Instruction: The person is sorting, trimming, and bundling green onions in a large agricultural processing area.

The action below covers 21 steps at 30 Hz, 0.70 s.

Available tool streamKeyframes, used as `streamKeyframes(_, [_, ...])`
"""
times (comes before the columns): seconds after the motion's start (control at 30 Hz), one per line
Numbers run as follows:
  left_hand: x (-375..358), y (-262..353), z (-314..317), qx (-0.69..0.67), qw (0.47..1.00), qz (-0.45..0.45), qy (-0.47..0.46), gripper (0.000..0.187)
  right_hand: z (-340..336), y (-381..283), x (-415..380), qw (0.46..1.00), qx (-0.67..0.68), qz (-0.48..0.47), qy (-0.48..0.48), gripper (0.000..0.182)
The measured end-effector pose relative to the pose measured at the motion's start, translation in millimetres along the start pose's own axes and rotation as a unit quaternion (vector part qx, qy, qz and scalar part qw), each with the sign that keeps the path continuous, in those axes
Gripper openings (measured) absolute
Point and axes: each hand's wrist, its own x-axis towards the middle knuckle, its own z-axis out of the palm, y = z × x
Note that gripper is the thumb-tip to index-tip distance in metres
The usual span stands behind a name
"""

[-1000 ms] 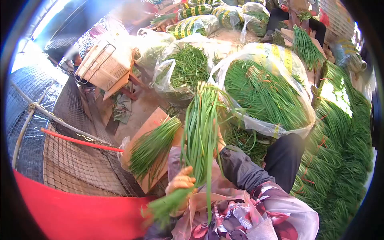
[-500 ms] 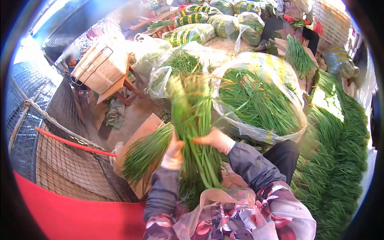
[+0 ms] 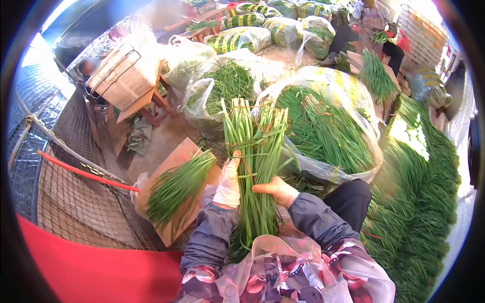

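Note:
Upright in front of my body is a bunch of garlic chives [image 3: 257,146], its pale cut ends at the top and its leaves hanging toward my lap. My left hand [image 3: 230,177] is wrapped round its left side, with the thumb upward and a white band at the wrist. Lower on the other side, my right hand [image 3: 277,190] presses its thumb across the front; its other fingers are behind the stalks. A thin reddish tie [image 3: 246,165] crosses the stalks near my left thumb. To the left, another bunch of chives [image 3: 183,184] lies on a tilted board [image 3: 160,227].
An open plastic bag of chives [image 3: 374,146] stands at front right, with a smaller open bag [image 3: 198,103] behind my bunch. Rows of chives [image 3: 419,202] line the right side. A crate [image 3: 124,76] rests on a wooden stand. Another person [image 3: 371,20] sits at back right.
The bunch was blurred by motion and now appears sharp, with its cut ends distinct. My left hand sits higher on it. Both hands keep their hold.

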Motion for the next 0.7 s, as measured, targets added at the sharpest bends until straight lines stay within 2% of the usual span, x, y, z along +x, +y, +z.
streamKeyframes(0.07, [1, -2, 6, 0.140, 0.989, 0.038, 0.025, 0.047, 2, -1, -3, 0.995, 0.098, 0.002, 0.025, 0.042])
streamKeyframes(0.1, [1, -11, 7, 0.229, 0.960, 0.163, 0.002, 0.056, 3, -1, -2, 0.992, 0.116, -0.005, 0.040, 0.042])
streamKeyframes(0.13, [-10, -13, 2, 0.262, 0.953, 0.150, -0.026, 0.068, 5, -1, -1, 0.989, 0.135, -0.013, 0.057, 0.041])
streamKeyframes(0.17, [-25, -20, 4, 0.304, 0.933, 0.189, -0.036, 0.096, 9, -2, -2, 0.989, 0.131, -0.021, 0.064, 0.041])
streamKeyframes(0.2, [-30, -42, -30, 0.396, 0.891, 0.217, -0.050, 0.121, 15, -6, -2, 0.983, 0.162, -0.047, 0.072, 0.041])
streamKeyframes(0.27, [-59, -57, -43, 0.453, 0.864, 0.216, -0.054, 0.127, 28, -5, 0, 0.965, 0.227, -0.098, 0.083, 0.042])
streamKeyframes(0.3, [-71, -55, -33, 0.385, 0.905, 0.164, -0.077, 0.124, 26, 9, 6, 0.964, 0.226, -0.096, 0.103, 0.041])
streamKeyframes(0.33, [-73, -64, -42, 0.349, 0.921, 0.156, -0.082, 0.112, 22, 23, 12, 0.963, 0.223, -0.094, 0.120, 0.040])
streamKeyframes(0.37, [-78, -70, -43, 0.312, 0.943, 0.095, -0.065, 0.101, 29, 27, 11, 0.960, 0.236, -0.083, 0.125, 0.038])
streamKeyframes(0.4, [-82, -74, -44, 0.275, 0.960, 0.033, -0.047, 0.090, 25, 36, 21, 0.971, 0.179, -0.097, 0.128, 0.034])
streamKeyframes(0.43, [-82, -81, -47, 0.275, 0.959, 0.038, -0.052, 0.090, 21, 46, 24, 0.968, 0.185, -0.102, 0.137, 0.032])
streamKeyframes(0.5, [-73, -98, -55, 0.277, 0.961, 0.009, 0.002, 0.071, 23, 43, 23, 0.968, 0.190, -0.095, 0.132, 0.029])
streamKeyframes(0.57, [-67, -110, -74, 0.278, 0.960, 0.029, -0.024, 0.065, 21, 43, 23, 0.970, 0.198, -0.051, 0.130, 0.027])
streamKeyframes(0.63, [-71, -95, -66, 0.322, 0.945, 0.034, -0.039, 0.052, 25, 39, 16, 0.971, 0.205, -0.066, 0.104, 0.033])
streamKeyframes(0.67, [-78, -84, -62, 0.321, 0.945, 0.036, -0.045, 0.052, 27, 35, 13, 0.971, 0.214, -0.066, 0.084, 0.036])
streamKeyframes(0.7, [-84, -74, -62, 0.331, 0.943, 0.015, -0.032, 0.050, 24, 30, 12, 0.975, 0.213, -0.052, 0.033, 0.049])
